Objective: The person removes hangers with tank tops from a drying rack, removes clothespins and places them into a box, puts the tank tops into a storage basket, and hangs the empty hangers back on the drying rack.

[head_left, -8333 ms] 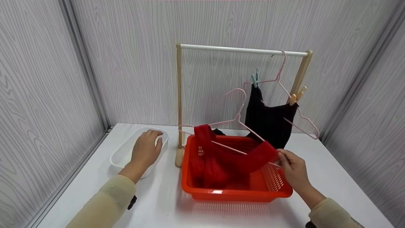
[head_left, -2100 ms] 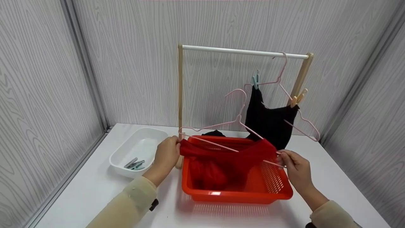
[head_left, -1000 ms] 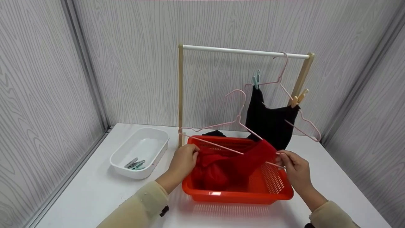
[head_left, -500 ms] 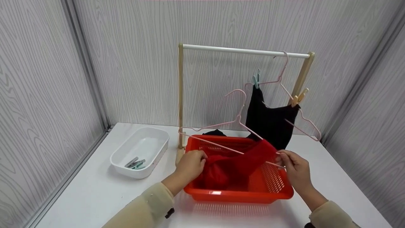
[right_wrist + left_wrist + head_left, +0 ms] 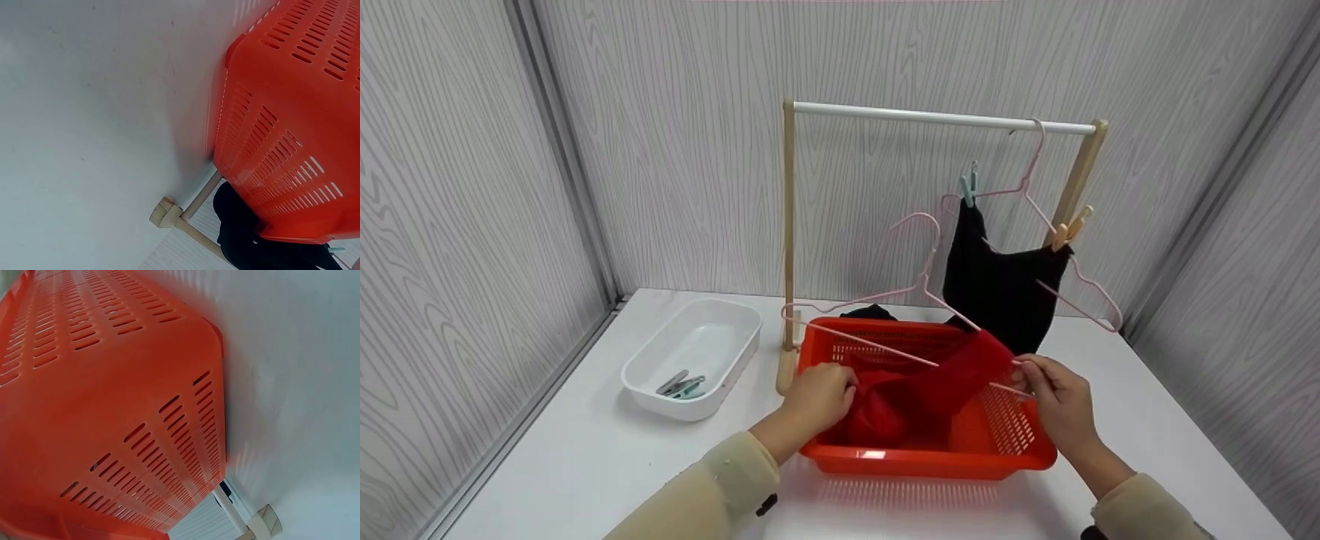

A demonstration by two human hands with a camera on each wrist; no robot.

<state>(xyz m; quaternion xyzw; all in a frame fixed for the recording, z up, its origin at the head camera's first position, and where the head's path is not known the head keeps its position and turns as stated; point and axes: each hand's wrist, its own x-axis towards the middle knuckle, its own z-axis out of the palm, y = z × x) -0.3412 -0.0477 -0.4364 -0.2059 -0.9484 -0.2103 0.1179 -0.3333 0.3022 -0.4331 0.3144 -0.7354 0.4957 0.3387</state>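
Note:
In the head view my right hand [image 5: 1061, 401] pinches the right end of a pink clothes hanger [image 5: 855, 337] together with a corner of a red garment [image 5: 967, 371]. The hanger tilts over the orange-red basket [image 5: 922, 463], its left end bare. My left hand [image 5: 819, 394] is over the basket's left side, fingers curled at the bunched part of the red garment; its fingertips are partly hidden. The left wrist view shows the basket's slotted wall [image 5: 112, 410], not the hand. The right wrist view shows the basket's other side [image 5: 292, 129].
Behind the basket stands a rack with a white bar [image 5: 915, 115]. From it hangs a second hanger with a black garment [image 5: 997, 292], held by a blue clothespin [image 5: 968, 187] and a yellow clothespin [image 5: 1069, 229]. A white bin [image 5: 637, 375] at left holds several clothespins [image 5: 681, 386].
My left hand left the white bin, gripped the red garment at the hanger's left end, then moved right and down into the basket. That garment end came off the hanger. My right hand stayed put.

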